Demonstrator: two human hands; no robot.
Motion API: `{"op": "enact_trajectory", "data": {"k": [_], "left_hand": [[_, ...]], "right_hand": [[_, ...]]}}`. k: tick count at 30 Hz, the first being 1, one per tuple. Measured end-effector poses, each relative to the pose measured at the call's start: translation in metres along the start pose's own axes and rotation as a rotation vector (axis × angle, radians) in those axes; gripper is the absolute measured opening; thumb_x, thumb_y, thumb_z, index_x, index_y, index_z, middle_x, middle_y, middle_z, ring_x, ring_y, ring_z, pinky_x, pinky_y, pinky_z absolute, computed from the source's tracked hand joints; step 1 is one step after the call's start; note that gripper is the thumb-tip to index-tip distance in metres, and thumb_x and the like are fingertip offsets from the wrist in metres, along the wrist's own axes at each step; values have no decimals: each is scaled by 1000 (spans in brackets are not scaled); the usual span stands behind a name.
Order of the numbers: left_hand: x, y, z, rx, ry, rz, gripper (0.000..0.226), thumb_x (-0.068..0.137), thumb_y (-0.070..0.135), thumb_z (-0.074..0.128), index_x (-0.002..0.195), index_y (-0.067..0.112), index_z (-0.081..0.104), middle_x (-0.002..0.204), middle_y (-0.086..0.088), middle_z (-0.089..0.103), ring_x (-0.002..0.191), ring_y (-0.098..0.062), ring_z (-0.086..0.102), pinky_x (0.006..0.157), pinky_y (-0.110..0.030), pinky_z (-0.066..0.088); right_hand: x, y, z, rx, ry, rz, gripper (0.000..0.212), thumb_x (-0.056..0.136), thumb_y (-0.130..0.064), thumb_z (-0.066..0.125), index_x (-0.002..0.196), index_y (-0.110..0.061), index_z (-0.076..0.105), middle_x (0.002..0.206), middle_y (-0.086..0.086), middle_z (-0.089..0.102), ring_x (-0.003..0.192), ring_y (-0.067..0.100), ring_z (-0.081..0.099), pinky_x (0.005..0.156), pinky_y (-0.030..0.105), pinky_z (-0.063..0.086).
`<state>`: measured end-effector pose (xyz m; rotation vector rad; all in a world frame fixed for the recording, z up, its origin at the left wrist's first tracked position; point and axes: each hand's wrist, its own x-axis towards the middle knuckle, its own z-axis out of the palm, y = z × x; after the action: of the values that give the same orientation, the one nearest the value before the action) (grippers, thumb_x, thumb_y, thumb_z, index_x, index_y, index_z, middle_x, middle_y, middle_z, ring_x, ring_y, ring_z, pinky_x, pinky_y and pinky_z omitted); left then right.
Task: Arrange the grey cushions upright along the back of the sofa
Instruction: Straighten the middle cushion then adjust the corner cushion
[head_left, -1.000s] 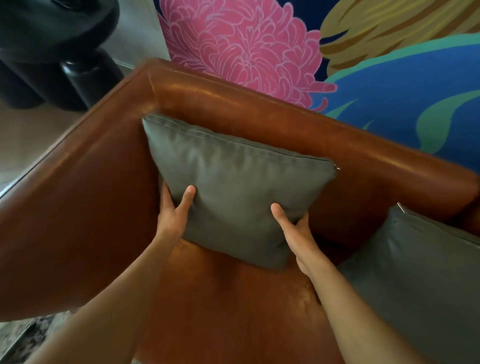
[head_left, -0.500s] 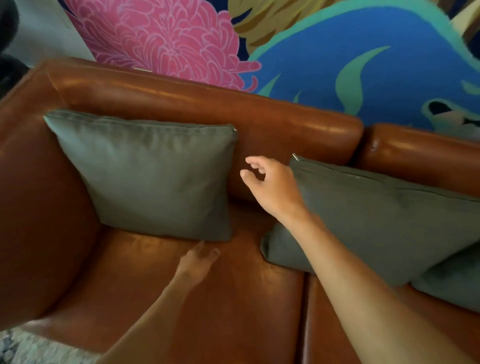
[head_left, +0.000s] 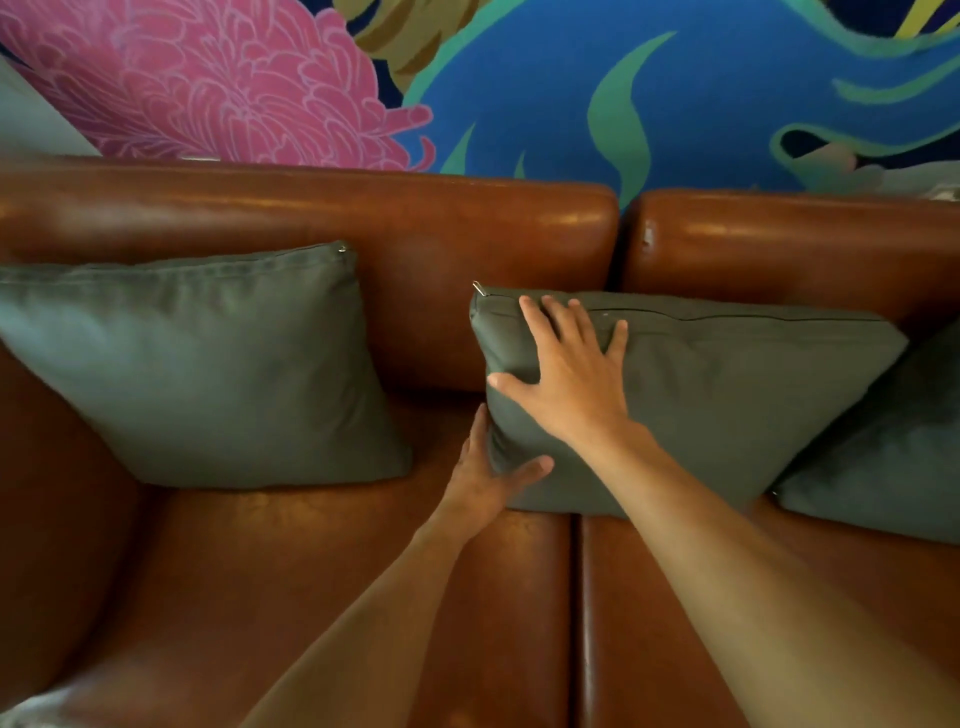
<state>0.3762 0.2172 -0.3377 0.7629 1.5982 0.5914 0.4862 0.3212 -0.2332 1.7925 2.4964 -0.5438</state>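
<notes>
Head view shows me my right hand (head_left: 569, 382) flat and open on the middle cushion (head_left: 727, 395) leaning on the sofa (head_left: 363, 223) back, my left hand (head_left: 488, 475) gripping its bottom corner.

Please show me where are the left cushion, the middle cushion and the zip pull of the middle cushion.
left cushion (head_left: 208, 364), head view, middle of its front face
middle cushion (head_left: 727, 395), head view, bare front face to the right of the hand
zip pull (head_left: 478, 287), head view, metal tab at the cushion's top left corner
</notes>
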Motion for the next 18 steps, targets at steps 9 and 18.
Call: {"op": "enact_trajectory", "data": {"k": [9, 18], "left_hand": [[2, 22, 17, 94, 98, 20, 148, 44, 80, 68, 168, 41, -4, 163, -4, 47, 144, -28, 53, 115, -47, 47], [3, 21, -17, -23, 181, 84, 139, 55, 66, 86, 167, 46, 5, 156, 0, 54, 141, -25, 55, 116, -50, 47]], "right_hand": [[8, 0, 32, -37, 380, 4, 36, 95, -34, 73, 130, -29, 76, 120, -1, 76, 122, 30, 65, 107, 74, 34], [17, -35, 21, 80, 298, -46, 37, 104, -42, 59, 138, -36, 69, 134, -5, 70, 131, 26, 58, 110, 68, 30]]}}
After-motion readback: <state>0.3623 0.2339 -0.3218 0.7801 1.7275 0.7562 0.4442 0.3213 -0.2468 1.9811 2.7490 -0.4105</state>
